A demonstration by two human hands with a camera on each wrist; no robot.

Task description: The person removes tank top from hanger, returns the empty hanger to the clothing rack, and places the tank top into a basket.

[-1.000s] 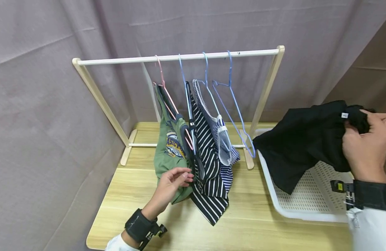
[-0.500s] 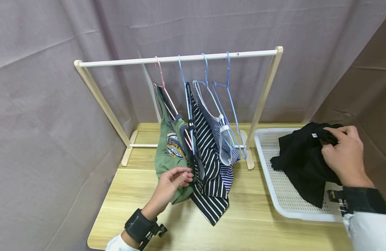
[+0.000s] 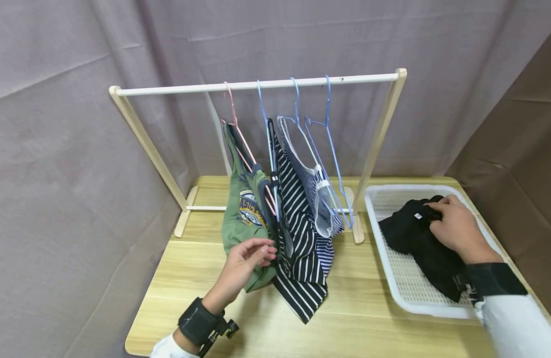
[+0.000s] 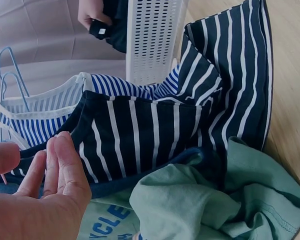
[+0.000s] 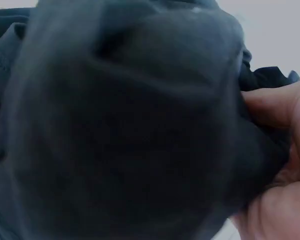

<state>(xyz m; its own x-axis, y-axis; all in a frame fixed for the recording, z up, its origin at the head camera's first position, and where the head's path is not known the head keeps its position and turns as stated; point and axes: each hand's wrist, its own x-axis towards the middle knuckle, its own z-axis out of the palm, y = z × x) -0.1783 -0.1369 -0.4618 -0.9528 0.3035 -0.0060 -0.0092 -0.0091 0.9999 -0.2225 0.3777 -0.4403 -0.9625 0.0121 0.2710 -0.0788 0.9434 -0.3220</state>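
Bright, even light across my tabletop [image 3: 365, 328]; soft shadow by my left hand [image 3: 248, 261], toward front edge. Right-wrist view: black cloth [image 5: 115, 125] dark, badly blurred up close, pale washed-out glow behind; left-wrist view reasonably sharp.

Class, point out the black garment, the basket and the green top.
Black garment [image 3: 418, 240], head view: middle of the cloth.
Basket [image 3: 403, 274], head view: bare part of its floor.
Green top [image 3: 239, 232], head view: lower front.
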